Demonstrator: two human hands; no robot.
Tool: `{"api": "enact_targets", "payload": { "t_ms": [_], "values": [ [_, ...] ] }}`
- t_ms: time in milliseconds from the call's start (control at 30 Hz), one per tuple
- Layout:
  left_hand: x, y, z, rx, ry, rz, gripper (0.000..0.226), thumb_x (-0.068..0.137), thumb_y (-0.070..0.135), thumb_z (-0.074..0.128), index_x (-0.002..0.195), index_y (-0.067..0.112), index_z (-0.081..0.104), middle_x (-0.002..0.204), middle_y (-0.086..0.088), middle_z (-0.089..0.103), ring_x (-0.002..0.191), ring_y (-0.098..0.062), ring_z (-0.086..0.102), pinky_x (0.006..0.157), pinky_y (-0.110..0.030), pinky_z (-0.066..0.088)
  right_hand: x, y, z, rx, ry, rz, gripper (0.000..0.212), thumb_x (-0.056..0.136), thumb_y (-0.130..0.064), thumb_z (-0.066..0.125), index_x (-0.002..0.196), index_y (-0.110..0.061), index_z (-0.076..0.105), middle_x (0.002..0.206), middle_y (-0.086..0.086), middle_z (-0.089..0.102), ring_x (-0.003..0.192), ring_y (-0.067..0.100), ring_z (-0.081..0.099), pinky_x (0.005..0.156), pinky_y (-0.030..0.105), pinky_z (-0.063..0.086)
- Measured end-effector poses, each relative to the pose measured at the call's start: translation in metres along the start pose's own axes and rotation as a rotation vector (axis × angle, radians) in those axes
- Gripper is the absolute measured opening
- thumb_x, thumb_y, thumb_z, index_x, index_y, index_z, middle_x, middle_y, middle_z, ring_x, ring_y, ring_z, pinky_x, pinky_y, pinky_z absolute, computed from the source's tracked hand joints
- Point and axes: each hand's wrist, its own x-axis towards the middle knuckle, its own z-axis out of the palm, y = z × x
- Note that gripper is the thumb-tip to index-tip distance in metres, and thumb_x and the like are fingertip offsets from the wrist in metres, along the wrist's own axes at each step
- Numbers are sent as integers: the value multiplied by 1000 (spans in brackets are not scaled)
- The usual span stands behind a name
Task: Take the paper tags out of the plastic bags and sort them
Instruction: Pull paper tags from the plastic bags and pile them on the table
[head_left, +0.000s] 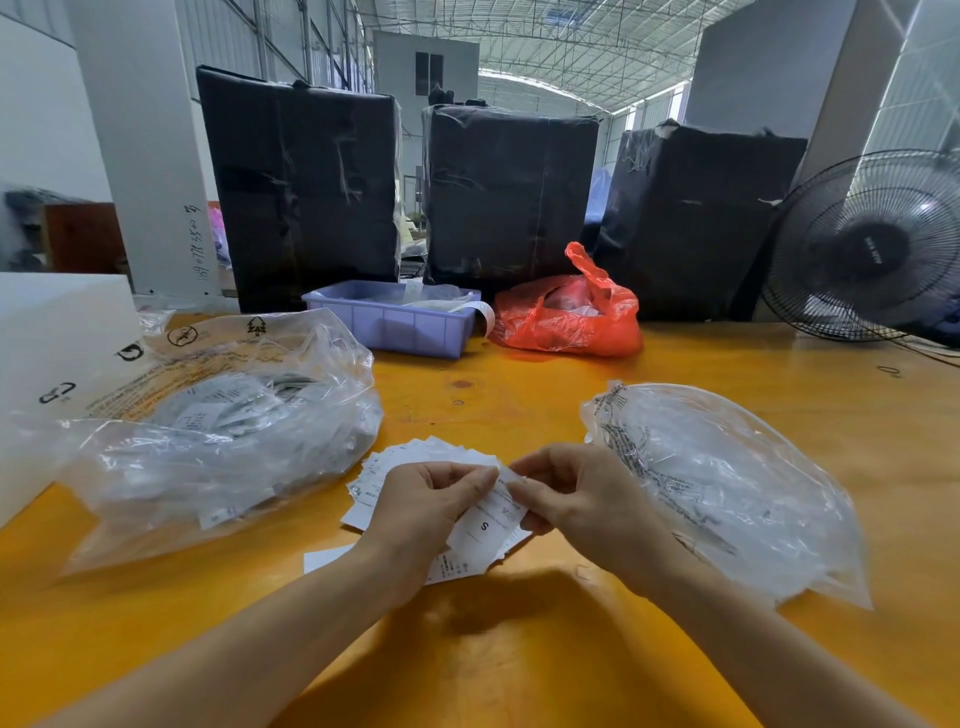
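A fanned stack of white paper tags (480, 532) is held over the yellow table (519, 649), the top tag printed with an "S". My left hand (421, 506) grips the stack from the left. My right hand (576, 499) pinches the upper edge of the top tag with thumb and forefinger. More tags of the stack (387, 470) spread out behind my left hand. A large clear plastic bag (218, 431) stuffed with tags lies to the left. A crumpled clear bag (727, 483) that looks empty lies to the right.
A lilac plastic tray (389, 325) and a red plastic bag (569, 317) stand at the back of the table. Three black-wrapped boxes (511, 197) line the far edge. A black fan (872, 244) is at the right, a white box (57, 338) at the left.
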Motion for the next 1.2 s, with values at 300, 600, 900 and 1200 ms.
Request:
{"api": "enact_targets", "payload": {
  "t_ms": [300, 600, 900, 1200],
  "values": [
    [3, 6, -2, -272, -5, -45, 16, 75, -4, 67, 91, -6, 64, 79, -22, 72, 67, -26, 72, 53, -20, 55, 6, -3, -17, 301, 307, -34, 25, 82, -1, 69, 103, -6, 56, 81, 14, 68, 61, 21, 71, 56, 22, 56],
    [2, 7, -2, -211, -17, 62, 43, 56, 9, 75, 96, -2, 64, 83, -15, 74, 74, -22, 73, 62, -19, 56, 5, -3, -13, 194, 228, -71, 7, 85, 0, 64, 90, 2, 60, 87, 13, 68, 63, 20, 71, 58, 28, 59],
    [3, 5, -4, -163, -20, 106, 42, 60, 13, 75, 99, 1, 65, 87, -13, 74, 83, -24, 72, 70, -22, 58, 2, -3, -11, -66, 248, -117, 9, 81, 1, 66, 75, -4, 61, 78, 8, 69, 58, 20, 70, 57, 43, 59],
    [3, 6, -4, -214, -45, 61, 42, 61, 11, 73, 100, -3, 64, 89, -17, 73, 82, -25, 72, 71, -24, 59, 3, -5, -14, 34, 228, -87, 4, 82, 5, 64, 80, 3, 61, 80, 16, 68, 58, 19, 68, 52, 23, 55]
  ]
}}
